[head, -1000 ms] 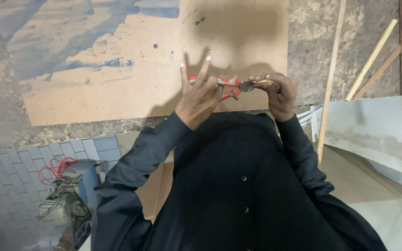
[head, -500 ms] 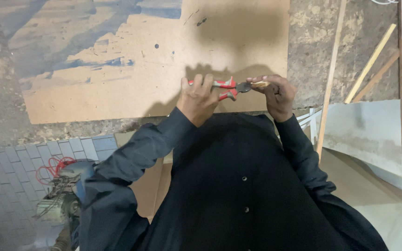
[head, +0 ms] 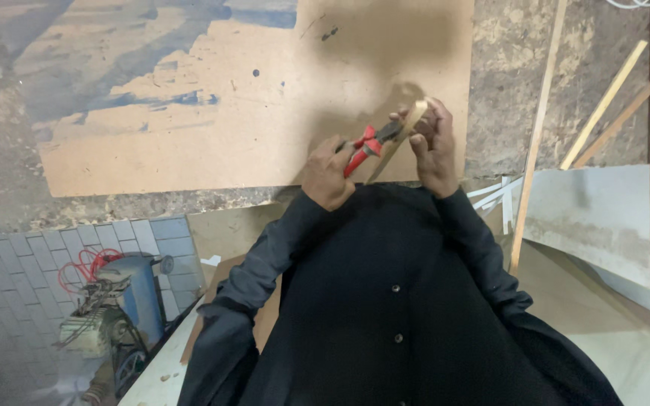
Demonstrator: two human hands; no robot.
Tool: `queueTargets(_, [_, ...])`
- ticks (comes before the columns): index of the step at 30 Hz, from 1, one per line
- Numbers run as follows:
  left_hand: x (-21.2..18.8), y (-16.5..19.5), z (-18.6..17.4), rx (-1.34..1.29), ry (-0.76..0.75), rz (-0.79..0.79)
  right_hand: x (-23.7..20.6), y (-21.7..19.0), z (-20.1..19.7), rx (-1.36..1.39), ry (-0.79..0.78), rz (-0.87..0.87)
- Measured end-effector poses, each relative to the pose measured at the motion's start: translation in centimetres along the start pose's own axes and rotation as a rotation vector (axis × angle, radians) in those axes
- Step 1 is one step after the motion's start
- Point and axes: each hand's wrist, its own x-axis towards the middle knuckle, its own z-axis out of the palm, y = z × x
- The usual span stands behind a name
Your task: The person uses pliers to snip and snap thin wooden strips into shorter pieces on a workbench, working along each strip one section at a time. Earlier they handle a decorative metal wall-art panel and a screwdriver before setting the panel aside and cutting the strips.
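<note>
Left hand [head: 327, 174] grips red-handled pliers [head: 366, 143], jaws biting a thin wooden strip [head: 398, 140] gripped by the right hand [head: 432, 146]; next move likely needs a firm, steady pull.

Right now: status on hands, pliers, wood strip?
Left hand shut on red-handled pliers. Right hand shut on wood strip. Plier jaws at the strip. Nothing in the way.

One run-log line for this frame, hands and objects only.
left hand: grips red-handled pliers | right hand: holds thin wooden strip | pliers' head at strip | below: brown board
</note>
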Motion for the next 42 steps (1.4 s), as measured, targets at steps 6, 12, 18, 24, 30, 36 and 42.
queueTargets(6, [2.7,3.2,-2.5,-0.145,0.294,-0.009,0.5,-0.3,4.6,0.133,0.131,0.268])
queueTargets(12, [3.3,4.1,-1.8,-0.377,0.186,0.068,1.8,-1.5,4.7,-0.151,0.251,0.132])
queueTargets(18, [2.5,3.8,-1.3,-1.362,-0.224,-0.416,2.5,-2.5,3.2,-0.091,0.131,0.195])
queueTargets(24, [2.2,3.1,-2.5,-1.806,-0.503,-0.445,3.9,-3.7,1.2,0.216,-0.13,0.35])
queueTargets(30, [2.2,2.0,-2.3,-1.835,-0.623,-0.357,4.4,-3.4,-0.3,0.387,-0.256,0.396])
queueTargets(36, [0.8,2.4,-1.4,-2.018,-0.853,-0.356,3.4,-1.9,-1.2,0.426,-0.359,0.464])
queueTargets(42, [0.2,1.4,-2.3,-1.984,-0.771,-0.445,2.9,-1.1,-0.9,0.68,-0.417,0.645])
